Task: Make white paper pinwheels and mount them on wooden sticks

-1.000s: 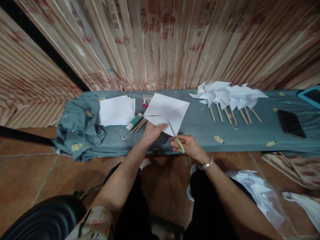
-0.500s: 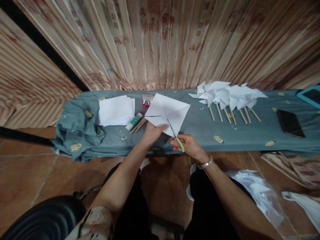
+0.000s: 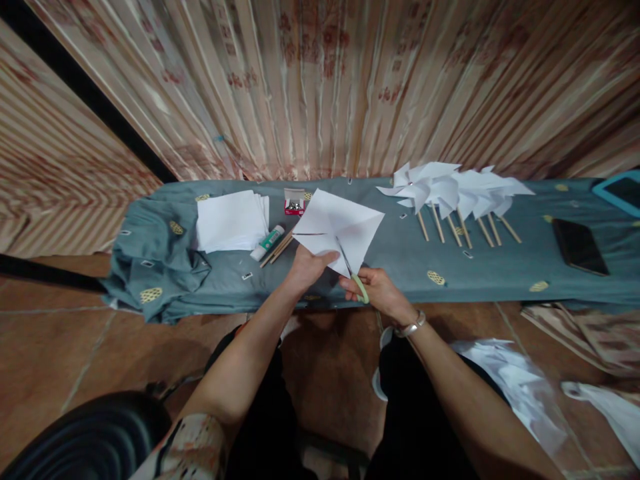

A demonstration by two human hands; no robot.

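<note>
In the head view my left hand (image 3: 311, 267) grips a square sheet of white paper (image 3: 345, 217) near its lower left edge, thumb on top. A slit runs inward from the sheet's left corner. My right hand (image 3: 375, 288) holds scissors (image 3: 359, 285) with light green handles, and their blades lie in the paper at its near corner, pointing toward the middle. Just left of the sheet are a small red box of metal pins (image 3: 295, 205), a glue stick (image 3: 269, 243) and several wooden sticks (image 3: 278, 249).
A stack of white paper (image 3: 233, 221) lies left on the cloth-covered table (image 3: 400, 280). Several paper pinwheels (image 3: 450, 190) on sticks lie at right, with a dark phone (image 3: 580, 247) and a blue-edged device (image 3: 623, 190) farther over. A black stool (image 3: 90, 440) stands lower left.
The paper has shifted slightly to the right in my left hand's grip, showing more of the red box. My right hand and the scissors are almost where they were.
</note>
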